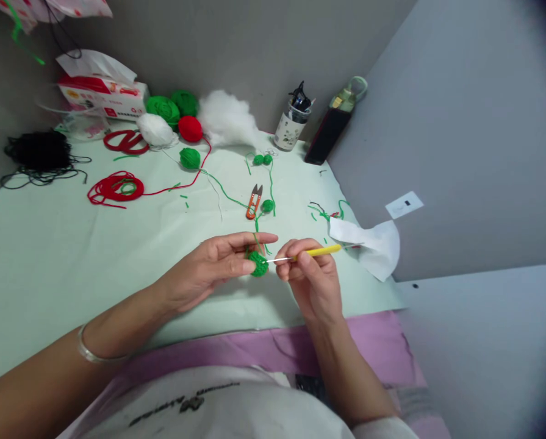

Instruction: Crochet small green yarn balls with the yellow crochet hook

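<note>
My left hand pinches a small round green crochet piece between thumb and fingers, its index finger stretched out with green yarn passing over it. My right hand is closed around a crochet hook with a yellow handle. The hook's thin metal shaft points left, and its tip meets the crochet piece. From the piece, green yarn runs up past the orange thread snips towards a green yarn ball. A small green crocheted ball lies beside the snips.
Red yarn lies coiled at left, near black yarn and red-handled scissors. Behind are a white yarn ball, a red ball, stuffing, a pen cup and a dark bottle. White material lies right.
</note>
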`<state>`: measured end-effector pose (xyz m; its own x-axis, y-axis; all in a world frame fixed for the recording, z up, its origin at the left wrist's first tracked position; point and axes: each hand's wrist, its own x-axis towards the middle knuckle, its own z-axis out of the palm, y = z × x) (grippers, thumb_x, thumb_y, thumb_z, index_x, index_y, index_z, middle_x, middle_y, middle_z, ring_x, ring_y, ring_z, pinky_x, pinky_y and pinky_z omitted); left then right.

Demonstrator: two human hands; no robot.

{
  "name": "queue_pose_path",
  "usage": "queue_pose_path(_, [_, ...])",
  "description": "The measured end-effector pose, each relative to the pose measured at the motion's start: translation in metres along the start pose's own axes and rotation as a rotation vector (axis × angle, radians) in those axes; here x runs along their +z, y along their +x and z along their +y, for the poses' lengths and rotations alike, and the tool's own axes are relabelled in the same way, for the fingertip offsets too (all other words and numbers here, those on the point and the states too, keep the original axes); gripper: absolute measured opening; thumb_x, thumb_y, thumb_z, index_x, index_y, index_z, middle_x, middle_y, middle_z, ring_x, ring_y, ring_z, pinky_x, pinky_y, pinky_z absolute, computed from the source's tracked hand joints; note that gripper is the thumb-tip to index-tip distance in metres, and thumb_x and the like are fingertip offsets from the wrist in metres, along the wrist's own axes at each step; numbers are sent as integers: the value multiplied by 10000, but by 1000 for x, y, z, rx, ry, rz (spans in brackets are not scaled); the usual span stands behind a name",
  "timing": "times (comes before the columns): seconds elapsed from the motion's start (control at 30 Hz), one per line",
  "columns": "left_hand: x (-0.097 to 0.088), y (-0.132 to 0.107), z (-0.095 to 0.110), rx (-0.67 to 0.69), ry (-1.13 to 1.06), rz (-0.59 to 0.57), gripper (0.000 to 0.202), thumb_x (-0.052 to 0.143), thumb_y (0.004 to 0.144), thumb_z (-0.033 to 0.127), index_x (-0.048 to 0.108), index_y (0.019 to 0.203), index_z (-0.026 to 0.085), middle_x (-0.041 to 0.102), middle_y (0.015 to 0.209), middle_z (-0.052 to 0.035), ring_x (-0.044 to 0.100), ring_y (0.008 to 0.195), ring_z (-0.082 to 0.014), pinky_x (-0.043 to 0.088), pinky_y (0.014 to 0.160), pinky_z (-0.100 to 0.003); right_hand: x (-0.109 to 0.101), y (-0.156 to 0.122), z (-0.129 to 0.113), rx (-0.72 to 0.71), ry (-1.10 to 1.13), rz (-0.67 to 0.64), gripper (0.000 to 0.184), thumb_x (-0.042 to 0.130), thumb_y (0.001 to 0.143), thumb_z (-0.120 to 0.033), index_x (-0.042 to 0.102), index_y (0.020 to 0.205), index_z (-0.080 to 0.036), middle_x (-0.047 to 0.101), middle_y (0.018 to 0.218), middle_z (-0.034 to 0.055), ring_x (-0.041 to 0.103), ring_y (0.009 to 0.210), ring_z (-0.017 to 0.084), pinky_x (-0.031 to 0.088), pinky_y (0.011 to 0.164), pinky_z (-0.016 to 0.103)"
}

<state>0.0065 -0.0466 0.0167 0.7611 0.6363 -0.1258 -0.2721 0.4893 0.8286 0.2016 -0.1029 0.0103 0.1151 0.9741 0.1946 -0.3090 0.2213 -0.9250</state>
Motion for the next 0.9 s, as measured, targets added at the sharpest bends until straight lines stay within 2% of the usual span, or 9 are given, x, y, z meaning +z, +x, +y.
queue_pose_path(0.13, [6, -1, -5, 80, 182, 56, 554, 826, 816, 248, 693, 1353, 252, 704, 1100, -50, 642, 1068, -209, 462, 1002, -369, 2, -5, 6, -261, -281, -35, 104, 710, 950, -299, 807, 969, -267, 786, 900, 48, 711, 756, 177, 600, 653, 322])
queue_pose_path(0.23, [9, 0, -7, 124, 327, 131, 578, 822, 795, 251, 689, 1357, 226, 658, 1099, -50, 625, 1057, -204, 465, 1005, -367, 4, -7, 8, -455, -507, -35, 200, 673, 963, -175, 803, 1051, -297, 803, 981, 50, 733, 934, 211, 614, 777, 375])
queue_pose_path(0.3, [10, 1, -7, 133, 392, 144, 574, 797, 801, 254, 685, 1362, 214, 630, 1109, -52, 621, 1061, -205, 471, 1016, -371, 5, -8, 9, -511, -555, -37, 247, 659, 963, -139, 794, 1080, -310, 809, 1004, 43, 738, 960, 217, 615, 811, 397])
queue_pose_path(0.4, [10, 1, -8, 146, 473, 152, 565, 761, 812, 258, 681, 1369, 211, 615, 1108, -54, 615, 1058, -205, 494, 1002, -371, 6, -6, 11, -497, -526, -1, 198, 654, 977, -189, 794, 1059, -303, 811, 950, 40, 742, 910, 219, 618, 765, 390])
queue_pose_path(0.53, [9, 1, -7, 169, 586, 164, 549, 735, 821, 261, 685, 1366, 217, 635, 1067, -47, 617, 1006, -199, 510, 964, -370, 7, -4, 15, -365, -373, 32, 135, 667, 979, -252, 798, 974, -283, 789, 914, 37, 716, 808, 185, 590, 661, 327])
queue_pose_path(0.7, [9, 3, -9, 163, 611, 127, 415, 678, 821, 204, 748, 1230, 221, 632, 1003, -29, 626, 952, -182, 522, 897, -335, 10, -1, 19, -369, -387, 39, 98, 698, 955, -268, 795, 947, -274, 787, 891, 39, 726, 837, 199, 593, 686, 337])
queue_pose_path(0.8, [10, 4, -10, 148, 556, 154, 506, 678, 823, 233, 694, 1328, 205, 639, 1056, -46, 624, 982, -190, 516, 935, -353, 9, 2, 18, -333, -366, 35, 98, 699, 955, -280, 794, 934, -268, 783, 894, 39, 709, 786, 185, 585, 668, 330])
queue_pose_path(0.9, [9, 3, -9, 169, 531, 207, 627, 697, 817, 256, 621, 1436, 194, 628, 1077, -56, 619, 1040, -206, 478, 1022, -391, 4, 6, 16, -248, -236, -16, 99, 696, 962, -294, 789, 949, -265, 779, 930, 34, 684, 723, 154, 568, 651, 311])
